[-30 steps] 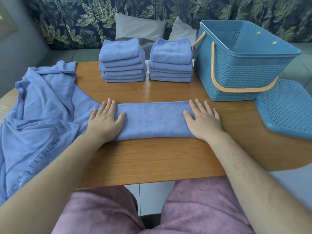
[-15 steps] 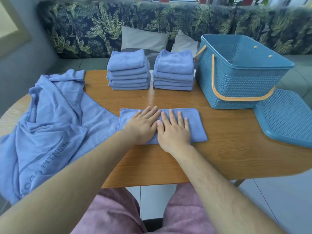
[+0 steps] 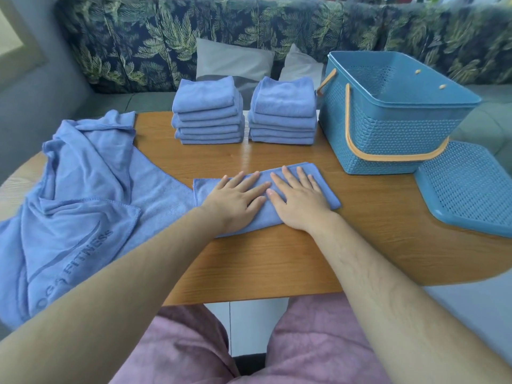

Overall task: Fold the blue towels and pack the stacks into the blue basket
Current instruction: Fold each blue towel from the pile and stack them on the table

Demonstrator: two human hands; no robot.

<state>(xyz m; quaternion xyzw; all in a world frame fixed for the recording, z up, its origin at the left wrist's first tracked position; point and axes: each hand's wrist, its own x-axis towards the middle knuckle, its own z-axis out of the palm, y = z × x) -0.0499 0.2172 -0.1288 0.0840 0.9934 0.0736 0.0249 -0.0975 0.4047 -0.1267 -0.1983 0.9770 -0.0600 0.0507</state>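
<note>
Both grips lie flat with fingers straight and slightly spread, pressing down and clasping nothing. The left grip [image 3: 235,200] and right grip [image 3: 297,202] sit side by side on a folded towel [image 3: 323,185], thumbs nearly touching. That towel is a long, narrow band lying at the middle of the worktop [image 3: 277,259], its right end tilted a little toward 1 o'clock. Its left end touches the loose towels [image 3: 83,203].

Those loose towels lie unfolded and rumpled at 9 o'clock from the band, draped over the worktop's left edge. The nearest one shows printed lettering ending in "FITNESS".

At 12 o'clock, along the far edge, two stacks stand just beside each other with a thin gap between. The left stack [image 3: 207,112] and the right stack [image 3: 284,112] are each several folded towels high.

At 2 o'clock the basket [image 3: 388,128] stands upright, just right of the right stack. Its orange handle [image 3: 360,151] hangs down across the near wall. At 3 o'clock its lid [image 3: 468,187] lies flat just beside the basket, at the right edge of the worktop.

Beyond the far edge runs a leaf-print sofa [image 3: 249,26] with two grey pillows [image 3: 232,62] behind the stacks.
</note>
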